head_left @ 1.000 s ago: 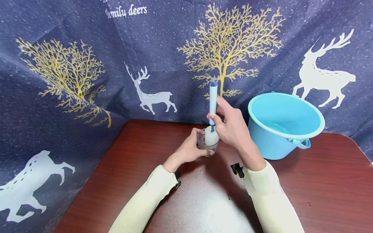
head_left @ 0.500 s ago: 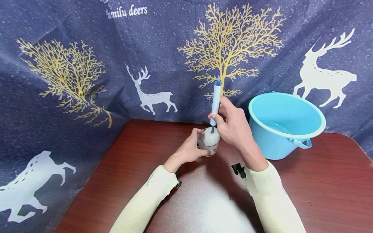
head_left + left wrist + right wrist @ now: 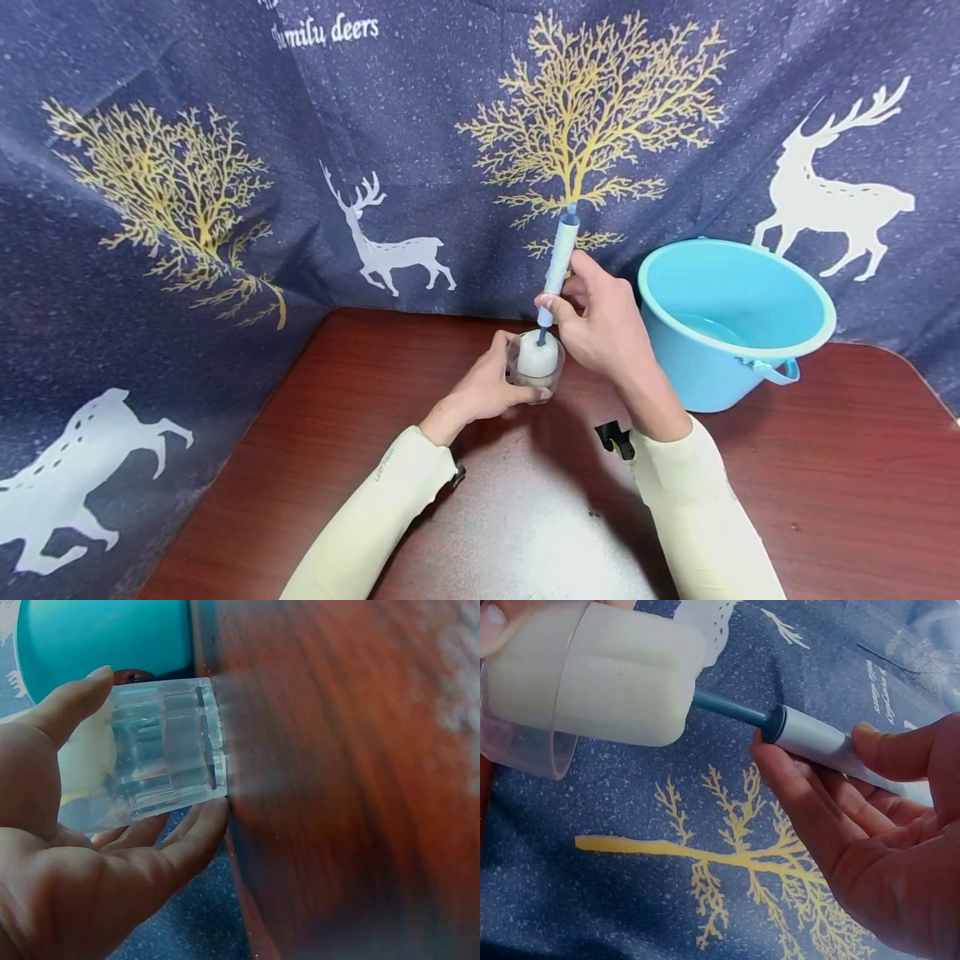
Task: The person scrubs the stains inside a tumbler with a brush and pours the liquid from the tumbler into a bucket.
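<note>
A sponge cup brush point(image 3: 560, 254) with a pale blue handle tilts to the right, its white sponge head point(image 3: 626, 679) partly inside a clear cup point(image 3: 176, 742). My right hand point(image 3: 603, 325) pinches the lower handle between thumb and fingers, just above the dark blue stem point(image 3: 735, 709). Around the cup's side curls my left hand point(image 3: 486, 385), thumb on the near side and fingers on the far side. In the left wrist view the cup's base is close to the tabletop; whether it touches cannot be made out. The sponge's lower end sits within the cup wall.
To the right of the hands stands a light blue bucket point(image 3: 731, 350) with water in it and its handle hanging at the front. The brown wooden table point(image 3: 360, 375) ends at a dark blue cloth point(image 3: 420, 100) printed with deer and trees.
The brush handle has leaned from upright toward the right, and its sponge head has shifted slightly left within the cup. My left hand keeps its hold on the cup in the same place.
</note>
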`<state>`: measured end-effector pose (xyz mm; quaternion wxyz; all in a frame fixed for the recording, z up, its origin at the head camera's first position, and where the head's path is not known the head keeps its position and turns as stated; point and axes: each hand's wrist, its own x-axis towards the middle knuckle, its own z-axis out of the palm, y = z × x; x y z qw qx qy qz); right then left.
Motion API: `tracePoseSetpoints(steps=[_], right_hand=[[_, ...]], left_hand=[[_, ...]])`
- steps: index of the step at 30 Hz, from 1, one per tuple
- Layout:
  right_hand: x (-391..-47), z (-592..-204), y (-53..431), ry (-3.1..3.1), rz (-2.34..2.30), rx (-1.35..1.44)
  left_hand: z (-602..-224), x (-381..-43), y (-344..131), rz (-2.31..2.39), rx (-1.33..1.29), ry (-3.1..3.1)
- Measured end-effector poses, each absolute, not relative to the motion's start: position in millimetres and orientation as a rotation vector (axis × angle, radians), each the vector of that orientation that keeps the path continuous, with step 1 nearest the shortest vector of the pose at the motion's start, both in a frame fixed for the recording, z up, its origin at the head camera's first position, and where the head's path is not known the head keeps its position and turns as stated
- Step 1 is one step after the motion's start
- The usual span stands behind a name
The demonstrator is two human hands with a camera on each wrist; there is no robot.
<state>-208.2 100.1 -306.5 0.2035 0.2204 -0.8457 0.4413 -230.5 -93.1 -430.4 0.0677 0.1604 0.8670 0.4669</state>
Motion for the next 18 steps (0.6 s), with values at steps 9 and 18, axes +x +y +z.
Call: tracePoseSetpoints(steps=[9, 18], right_hand=[[-207.5, -306.5, 99.1, -2.357, 1.321, 0.596], [-208.5, -308.1, 97.7, -2.337, 1.379, 0.593]], left_hand=[[-430.0, -229.2, -93.4, 1.405, 0.476, 2.599], [-431.3, -229.5, -92.9, 1.4, 0.483, 2.602]])
